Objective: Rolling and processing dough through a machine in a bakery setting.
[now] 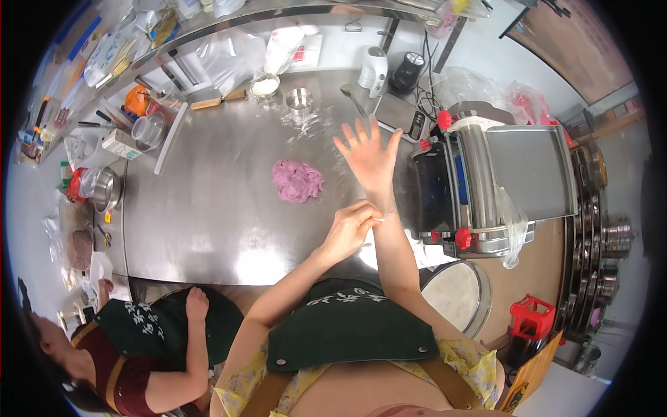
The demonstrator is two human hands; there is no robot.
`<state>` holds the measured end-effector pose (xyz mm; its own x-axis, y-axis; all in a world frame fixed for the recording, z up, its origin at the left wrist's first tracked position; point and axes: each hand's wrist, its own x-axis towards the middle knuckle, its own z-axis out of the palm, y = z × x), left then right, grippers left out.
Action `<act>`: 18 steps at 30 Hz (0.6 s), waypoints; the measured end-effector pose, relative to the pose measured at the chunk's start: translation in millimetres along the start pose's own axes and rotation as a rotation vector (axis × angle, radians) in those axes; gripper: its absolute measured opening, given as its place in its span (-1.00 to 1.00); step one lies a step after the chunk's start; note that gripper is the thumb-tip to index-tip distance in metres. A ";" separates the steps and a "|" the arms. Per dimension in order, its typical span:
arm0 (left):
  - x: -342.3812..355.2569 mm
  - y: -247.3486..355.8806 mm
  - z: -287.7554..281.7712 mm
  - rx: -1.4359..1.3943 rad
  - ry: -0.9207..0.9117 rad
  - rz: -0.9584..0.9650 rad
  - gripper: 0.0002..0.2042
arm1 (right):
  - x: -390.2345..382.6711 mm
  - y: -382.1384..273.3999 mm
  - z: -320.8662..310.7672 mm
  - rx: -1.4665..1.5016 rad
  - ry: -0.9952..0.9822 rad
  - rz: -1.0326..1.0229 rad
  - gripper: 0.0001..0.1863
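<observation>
The left grip pinches translucent material at the right wrist.

Around the dough, we have open table from 7 to 10 o'clock, up to the white bar. A cup blocks us at 12, a spoon at 1, a scale at 2, our right hand and the machine toward 3, our left hand at 4.

Dough on table; bowl far left, roller machine right, scale behind and right
</observation>
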<state>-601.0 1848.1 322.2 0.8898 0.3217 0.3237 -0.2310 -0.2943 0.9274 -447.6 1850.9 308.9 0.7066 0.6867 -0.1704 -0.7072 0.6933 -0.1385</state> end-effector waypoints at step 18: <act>33.8 -102.6 34.4 0.792 0.083 -0.224 -0.49 | -43.5 33.5 -47.3 -3.503 -0.584 -0.857 -0.42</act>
<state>-533.7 1858.2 231.5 0.8424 0.5048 0.1884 0.3221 -0.7520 0.5751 -503.1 1833.9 265.5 0.3240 0.9365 0.1341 0.7166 -0.3355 0.6115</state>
